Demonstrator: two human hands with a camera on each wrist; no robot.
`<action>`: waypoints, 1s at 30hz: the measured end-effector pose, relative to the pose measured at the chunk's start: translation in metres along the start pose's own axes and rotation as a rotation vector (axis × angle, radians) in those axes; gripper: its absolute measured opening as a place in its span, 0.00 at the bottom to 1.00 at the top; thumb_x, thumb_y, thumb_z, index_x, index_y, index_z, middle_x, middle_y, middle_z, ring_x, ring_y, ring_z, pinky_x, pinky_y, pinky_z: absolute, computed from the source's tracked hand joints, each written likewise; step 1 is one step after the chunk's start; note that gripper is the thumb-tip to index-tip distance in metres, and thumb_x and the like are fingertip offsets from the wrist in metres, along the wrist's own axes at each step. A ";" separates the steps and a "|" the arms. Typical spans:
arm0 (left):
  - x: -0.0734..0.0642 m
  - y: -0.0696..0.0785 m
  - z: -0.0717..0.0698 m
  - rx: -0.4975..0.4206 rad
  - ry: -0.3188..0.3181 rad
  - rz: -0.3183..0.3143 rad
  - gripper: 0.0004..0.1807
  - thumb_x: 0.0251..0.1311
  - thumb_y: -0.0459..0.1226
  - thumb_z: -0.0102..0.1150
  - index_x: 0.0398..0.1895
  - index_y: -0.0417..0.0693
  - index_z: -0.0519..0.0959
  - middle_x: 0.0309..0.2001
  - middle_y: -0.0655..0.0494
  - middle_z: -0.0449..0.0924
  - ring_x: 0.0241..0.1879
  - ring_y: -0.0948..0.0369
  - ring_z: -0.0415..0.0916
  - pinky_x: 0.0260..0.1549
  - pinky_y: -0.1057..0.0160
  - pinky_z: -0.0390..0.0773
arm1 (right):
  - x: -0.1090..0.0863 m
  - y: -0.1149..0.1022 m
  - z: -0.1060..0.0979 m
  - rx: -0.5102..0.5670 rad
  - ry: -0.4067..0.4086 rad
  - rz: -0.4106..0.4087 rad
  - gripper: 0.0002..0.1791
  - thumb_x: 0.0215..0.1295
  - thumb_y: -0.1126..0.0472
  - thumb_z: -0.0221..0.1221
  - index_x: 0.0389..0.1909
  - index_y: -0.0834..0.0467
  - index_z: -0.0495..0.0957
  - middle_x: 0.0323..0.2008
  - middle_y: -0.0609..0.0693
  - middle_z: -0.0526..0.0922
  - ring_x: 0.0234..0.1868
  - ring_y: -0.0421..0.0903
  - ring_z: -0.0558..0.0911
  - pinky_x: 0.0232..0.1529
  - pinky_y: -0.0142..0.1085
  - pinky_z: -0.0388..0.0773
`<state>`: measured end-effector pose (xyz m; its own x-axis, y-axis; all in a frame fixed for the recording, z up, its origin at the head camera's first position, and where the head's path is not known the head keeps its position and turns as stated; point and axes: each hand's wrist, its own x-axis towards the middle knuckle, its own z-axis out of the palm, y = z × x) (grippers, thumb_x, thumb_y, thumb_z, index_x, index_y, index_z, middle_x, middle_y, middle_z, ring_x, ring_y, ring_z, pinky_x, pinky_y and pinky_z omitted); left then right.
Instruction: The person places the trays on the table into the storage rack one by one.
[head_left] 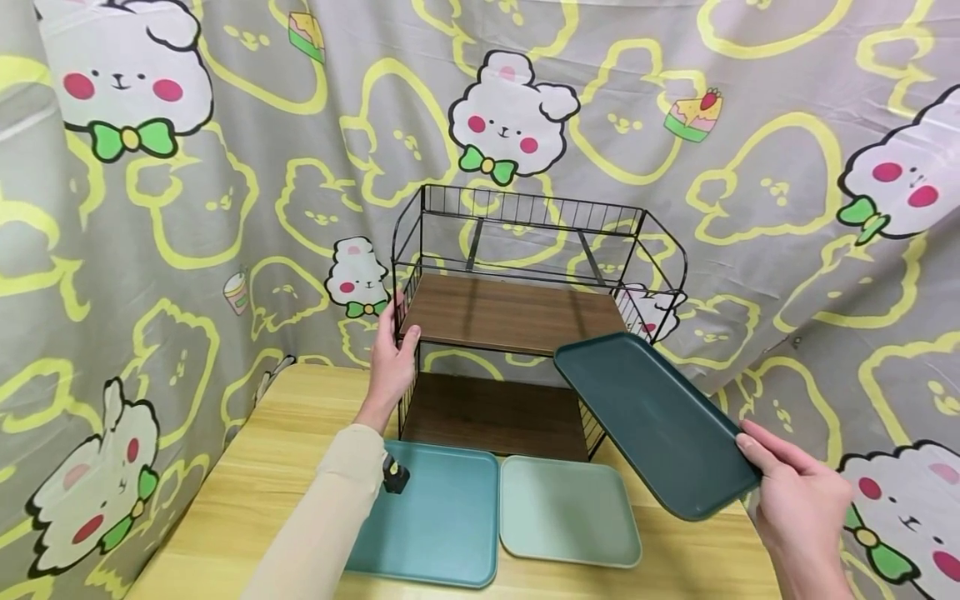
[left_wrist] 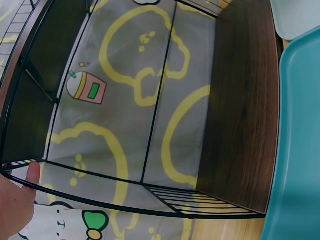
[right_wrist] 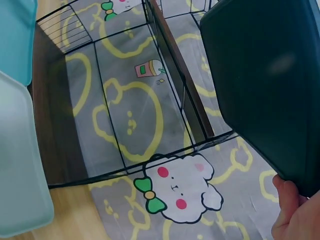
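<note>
My right hand (head_left: 802, 496) pinches a dark green rectangular tray (head_left: 660, 421) by its near right corner, thumb on top. The tray is held tilted in the air, its far corner overlapping the right front of the middle shelf in the head view. A two-tier black wire rack (head_left: 517, 348) with brown wood-grain shelves stands on the table. At its left side my left hand (head_left: 392, 367) grips the frame beside the upper shelf (head_left: 513, 312), the thumb at the shelf's front corner. In the left wrist view, part of that hand (left_wrist: 17, 200) shows at the wire side.
On the wooden table (head_left: 255, 467) before the rack lie a large teal tray (head_left: 442, 517) and, to its right, a smaller pale green tray (head_left: 570, 512). My left forearm crosses over the teal tray. A patterned grey curtain (head_left: 300, 217) hangs behind and at both sides.
</note>
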<state>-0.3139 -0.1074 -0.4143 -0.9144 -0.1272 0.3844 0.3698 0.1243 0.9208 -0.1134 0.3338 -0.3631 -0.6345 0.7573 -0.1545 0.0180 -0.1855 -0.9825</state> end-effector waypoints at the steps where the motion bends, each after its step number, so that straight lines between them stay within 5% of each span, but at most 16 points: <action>1: 0.000 0.000 0.000 0.001 0.001 0.003 0.33 0.82 0.37 0.49 0.85 0.66 0.57 0.84 0.66 0.58 0.84 0.61 0.53 0.84 0.51 0.56 | 0.001 0.000 0.003 -0.002 -0.008 -0.013 0.17 0.61 0.66 0.75 0.51 0.54 0.91 0.30 0.32 0.90 0.36 0.27 0.87 0.32 0.19 0.82; 11: 0.000 0.000 0.000 0.010 -0.003 0.000 0.32 0.82 0.38 0.50 0.84 0.67 0.57 0.83 0.68 0.59 0.83 0.64 0.54 0.84 0.52 0.56 | 0.002 0.006 0.033 -0.027 -0.007 -0.137 0.13 0.61 0.69 0.74 0.47 0.59 0.92 0.28 0.33 0.91 0.42 0.32 0.85 0.36 0.17 0.81; 22: -0.004 0.012 -0.002 -0.035 -0.016 -0.034 0.33 0.82 0.34 0.47 0.86 0.60 0.55 0.86 0.57 0.55 0.85 0.59 0.50 0.85 0.49 0.52 | -0.006 0.019 0.081 -0.277 0.099 -0.268 0.12 0.65 0.58 0.72 0.48 0.54 0.93 0.22 0.18 0.82 0.41 0.24 0.80 0.40 0.16 0.75; 25: -0.008 0.024 -0.003 -0.043 -0.025 -0.049 0.34 0.82 0.32 0.47 0.86 0.56 0.54 0.86 0.53 0.55 0.85 0.57 0.49 0.85 0.48 0.52 | -0.006 0.022 0.097 -0.304 0.155 -0.280 0.11 0.65 0.55 0.72 0.46 0.51 0.94 0.28 0.25 0.88 0.41 0.26 0.82 0.42 0.19 0.74; 30: -0.007 0.020 -0.002 -0.051 -0.028 -0.019 0.34 0.81 0.32 0.48 0.86 0.55 0.54 0.86 0.53 0.55 0.85 0.58 0.49 0.85 0.50 0.51 | -0.002 0.024 0.124 -0.286 0.208 -0.288 0.10 0.66 0.57 0.70 0.46 0.51 0.94 0.41 0.42 0.94 0.51 0.40 0.88 0.52 0.26 0.79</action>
<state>-0.3000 -0.1055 -0.3981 -0.9252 -0.1016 0.3656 0.3597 0.0717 0.9303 -0.2075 0.2496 -0.3735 -0.4767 0.8679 0.1399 0.0948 0.2089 -0.9733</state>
